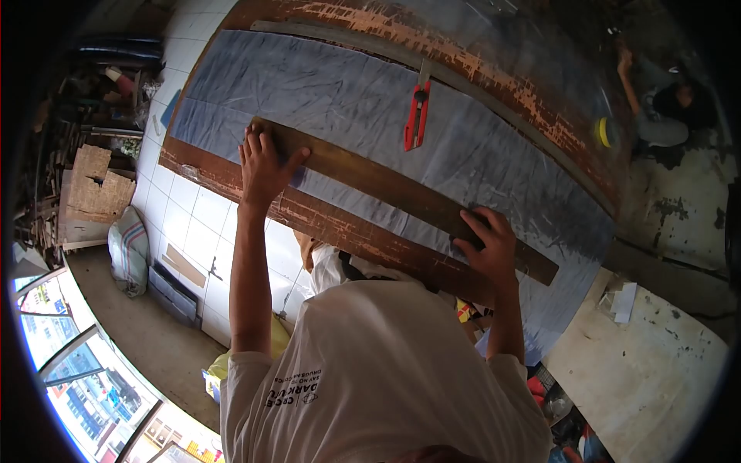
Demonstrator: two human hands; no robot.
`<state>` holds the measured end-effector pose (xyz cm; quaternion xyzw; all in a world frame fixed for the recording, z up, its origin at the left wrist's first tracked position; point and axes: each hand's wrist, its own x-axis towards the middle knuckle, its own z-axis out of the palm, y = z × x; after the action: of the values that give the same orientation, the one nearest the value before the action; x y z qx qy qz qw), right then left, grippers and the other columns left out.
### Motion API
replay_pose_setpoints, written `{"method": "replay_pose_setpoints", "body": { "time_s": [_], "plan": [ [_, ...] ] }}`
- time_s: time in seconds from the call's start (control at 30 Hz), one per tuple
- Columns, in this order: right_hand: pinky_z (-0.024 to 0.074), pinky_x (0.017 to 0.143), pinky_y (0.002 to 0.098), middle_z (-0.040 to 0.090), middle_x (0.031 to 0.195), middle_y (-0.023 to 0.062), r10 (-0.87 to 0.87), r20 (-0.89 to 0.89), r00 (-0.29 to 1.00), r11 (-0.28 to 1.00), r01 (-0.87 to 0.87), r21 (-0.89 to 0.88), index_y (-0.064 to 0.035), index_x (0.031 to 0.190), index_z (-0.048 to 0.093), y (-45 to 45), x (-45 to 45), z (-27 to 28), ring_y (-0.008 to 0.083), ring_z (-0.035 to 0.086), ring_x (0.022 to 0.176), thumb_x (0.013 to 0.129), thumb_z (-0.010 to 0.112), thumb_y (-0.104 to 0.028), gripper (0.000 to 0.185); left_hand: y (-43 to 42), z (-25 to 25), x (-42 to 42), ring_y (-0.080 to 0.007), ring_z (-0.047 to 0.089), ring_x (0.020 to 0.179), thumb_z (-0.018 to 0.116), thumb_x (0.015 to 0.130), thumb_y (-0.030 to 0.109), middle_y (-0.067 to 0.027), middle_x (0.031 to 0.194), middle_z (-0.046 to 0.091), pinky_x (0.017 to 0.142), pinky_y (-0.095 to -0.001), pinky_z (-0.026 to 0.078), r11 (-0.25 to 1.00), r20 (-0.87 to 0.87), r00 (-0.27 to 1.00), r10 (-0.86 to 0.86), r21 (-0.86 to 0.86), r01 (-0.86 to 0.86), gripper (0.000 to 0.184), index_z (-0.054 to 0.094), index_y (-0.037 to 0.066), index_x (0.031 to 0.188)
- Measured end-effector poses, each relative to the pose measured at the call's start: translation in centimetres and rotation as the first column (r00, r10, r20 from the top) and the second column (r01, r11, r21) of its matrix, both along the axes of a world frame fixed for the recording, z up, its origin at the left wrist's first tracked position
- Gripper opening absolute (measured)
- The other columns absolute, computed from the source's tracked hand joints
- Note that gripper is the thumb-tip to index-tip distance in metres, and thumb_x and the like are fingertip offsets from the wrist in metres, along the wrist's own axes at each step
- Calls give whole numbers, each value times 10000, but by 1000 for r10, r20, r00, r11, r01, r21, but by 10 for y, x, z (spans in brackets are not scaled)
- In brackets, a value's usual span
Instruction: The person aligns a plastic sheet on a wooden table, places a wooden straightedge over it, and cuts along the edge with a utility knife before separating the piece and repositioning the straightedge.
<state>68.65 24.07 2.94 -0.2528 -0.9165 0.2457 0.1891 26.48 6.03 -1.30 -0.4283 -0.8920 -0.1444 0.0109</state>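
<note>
A long, flat brown wooden strip point(370, 171) lies slantwise across a grey marbled sheet point(340, 89). My left hand point(266, 163) grips the strip near its left end, fingers over it and thumb towards its near edge. Farther right, my right hand point(489, 243) holds the strip short of its right end, thumb and fingers apart across its width. Beyond the strip, a red utility knife point(417, 119) rests on the sheet with its blade pointing away from me. Neither hand touches the knife. The undersides of my fingers are hidden.
Under the sheet is a worn brown tabletop point(340, 231). A long narrow strip point(347, 40) runs along the sheet's far edge. A yellow roll point(602, 132) sits at the far right, near another person point(665, 116). Wood scraps point(96, 185) and a woven sack point(128, 251) stand left.
</note>
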Motion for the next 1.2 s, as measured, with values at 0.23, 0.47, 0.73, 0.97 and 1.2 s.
{"method": "replay_pose_setpoints", "body": {
  "time_s": [0.23,0.47,0.73,0.97,1.2],
  "plan": [
    [521,866,427,642,1133,110,-8,-10,1000,1000,8,-8,-112,1208,726,-1,0,-1,321,630,1003,659,860,-204,572,0,-1,0,-481,260,1487,711,831,670,-353,1506,377,1204,-590,221,1000,-2,1000,6,-1,-6,1019,429,-107,1427],
    [522,865,427,643,1123,104,-24,-55,998,999,21,-48,-114,1179,733,0,-2,1,319,631,1008,640,862,-185,559,-1,-3,0,-477,257,1489,708,831,676,-351,1515,369,1206,-590,215,1000,-9,1000,12,-8,-12,1022,432,-106,1428],
    [511,875,433,637,1109,99,-46,-69,997,997,41,-70,-125,1171,737,0,-2,-4,321,613,1002,627,869,-186,563,-1,-1,1,-460,236,1501,695,846,660,-333,1545,334,1218,-566,202,999,4,1000,28,-38,-28,1020,398,-96,1463],
    [504,876,435,632,1103,99,-40,-76,996,996,34,-77,-125,1170,735,1,-1,-7,317,607,1000,631,868,-202,561,-2,-8,0,-483,266,1484,701,833,679,-347,1506,383,1193,-613,226,1000,-25,1000,16,21,-16,1015,435,-100,1427],
    [504,863,436,630,1095,98,-40,-85,996,998,35,-61,-124,1159,737,1,-2,-10,314,605,991,629,864,-209,551,-2,-8,0,-474,264,1488,695,834,685,-336,1513,381,1192,-615,226,999,-27,999,18,29,-17,1016,436,-93,1433]
  ]
}}
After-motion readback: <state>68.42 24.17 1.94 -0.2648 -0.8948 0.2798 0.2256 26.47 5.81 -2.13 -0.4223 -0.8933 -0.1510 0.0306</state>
